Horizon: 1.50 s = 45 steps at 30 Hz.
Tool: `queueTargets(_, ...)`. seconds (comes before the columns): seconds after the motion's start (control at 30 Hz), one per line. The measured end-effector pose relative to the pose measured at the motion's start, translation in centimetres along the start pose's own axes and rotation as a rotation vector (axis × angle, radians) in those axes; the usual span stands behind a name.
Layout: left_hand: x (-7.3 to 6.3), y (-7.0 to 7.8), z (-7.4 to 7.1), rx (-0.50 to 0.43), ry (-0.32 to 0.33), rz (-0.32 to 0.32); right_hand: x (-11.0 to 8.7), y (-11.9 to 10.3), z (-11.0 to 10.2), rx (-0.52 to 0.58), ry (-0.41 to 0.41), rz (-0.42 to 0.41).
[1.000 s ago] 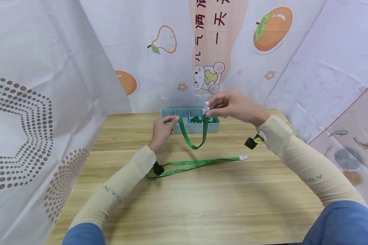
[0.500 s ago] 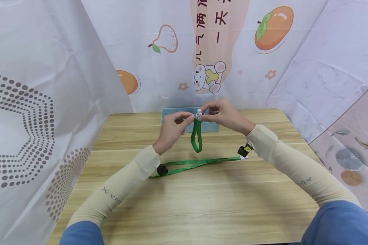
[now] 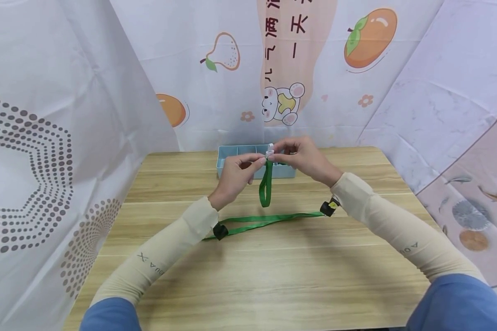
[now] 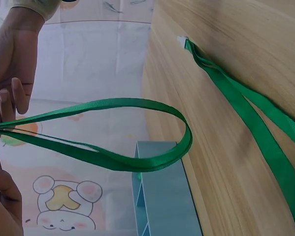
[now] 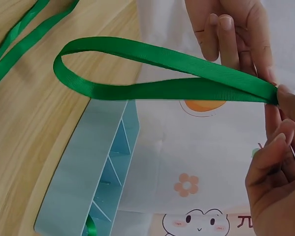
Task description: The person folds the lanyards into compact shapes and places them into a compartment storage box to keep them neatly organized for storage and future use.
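A green lanyard hangs in a narrow loop above the table, its white plastic clip at the top. My left hand pinches the strap just under the clip between thumb and fingers. From the other side my right hand pinches the clip. Both sets of fingertips meet there, so the exact contact is partly hidden. In the right wrist view the strap runs as a flat doubled loop out from the fingertips. A second green lanyard lies stretched across the table below, its white clip visible in the left wrist view.
Behind the hands, a light blue divided box stands at the table's back edge, with something green in a right-hand compartment. The wooden table reaches back to a printed curtain; more cloth hangs at both sides.
My left hand has moved right and my right hand left and slightly down, bringing the strap's free end to the clip. The wide U of strap has become a narrow hanging loop.
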<state>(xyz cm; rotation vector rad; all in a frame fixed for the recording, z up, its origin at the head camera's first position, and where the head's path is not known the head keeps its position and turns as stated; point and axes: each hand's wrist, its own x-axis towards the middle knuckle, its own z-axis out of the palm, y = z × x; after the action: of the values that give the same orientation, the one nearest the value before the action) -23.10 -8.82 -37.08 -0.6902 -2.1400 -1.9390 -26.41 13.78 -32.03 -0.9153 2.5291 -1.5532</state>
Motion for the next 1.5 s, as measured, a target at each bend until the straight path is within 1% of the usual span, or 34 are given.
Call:
queueTargets(0.1,-0.1,-0.1,0.1,0.009,-0.010,-0.001,0.0,0.2,0.1,0.015,0.007,0.025)
queueTargets(0.2,-0.1,-0.2,0.1,0.023,-0.019,-0.003,0.0,0.5,0.3,0.018,0.003,0.033)
queueTargets(0.4,0.1,-0.3,-0.1,0.074,-0.031,0.000,-0.2,0.8,0.7,-0.005,-0.035,0.057)
queueTargets(0.47,0.1,-0.4,-0.1,0.089,-0.030,0.001,-0.3,0.6,0.8,-0.021,-0.031,0.070)
queueTargets(0.57,0.1,-0.5,-0.1,0.087,-0.024,-0.010,-0.4,0.5,0.9,-0.037,-0.010,0.068)
queueTargets(0.63,0.1,-0.8,-0.1,0.077,-0.024,-0.029,-0.3,0.3,0.9,-0.030,-0.005,0.071)
queueTargets(0.73,-0.1,-1.8,-0.1,0.097,-0.053,-0.082,-0.2,0.0,0.6,-0.010,0.001,0.071)
queueTargets(0.87,-0.7,-4.1,0.1,0.177,-0.115,-0.163,-0.1,-0.7,0.1,0.031,0.027,0.048)
queueTargets(0.93,-1.1,-5.2,0.2,0.212,-0.132,-0.193,-0.1,-1.1,-0.1,0.053,0.038,0.027)
queueTargets(1.0,-1.4,-6.2,0.4,0.223,-0.141,-0.221,-0.1,-1.5,-0.3,0.063,0.045,0.012)
queueTargets(1.07,-1.7,-6.9,0.6,0.218,-0.148,-0.238,-0.2,-1.8,-0.5,0.073,0.044,0.004)
queueTargets(1.2,-2.1,-7.8,1.0,0.177,-0.171,-0.264,-0.3,-2.3,-0.8,0.074,0.047,-0.008)
queueTargets(1.33,-2.4,-8.5,1.3,0.152,-0.198,-0.300,-0.5,-2.4,-1.2,0.068,0.077,-0.031)
queueTargets(1.43,-2.7,-8.8,1.6,0.105,-0.201,-0.328,-0.7,-2.3,-1.5,0.054,0.113,-0.053)
queueTargets(1.5,-2.9,-8.8,1.7,0.038,-0.194,-0.341,-0.8,-2.2,-1.7,0.052,0.138,-0.065)
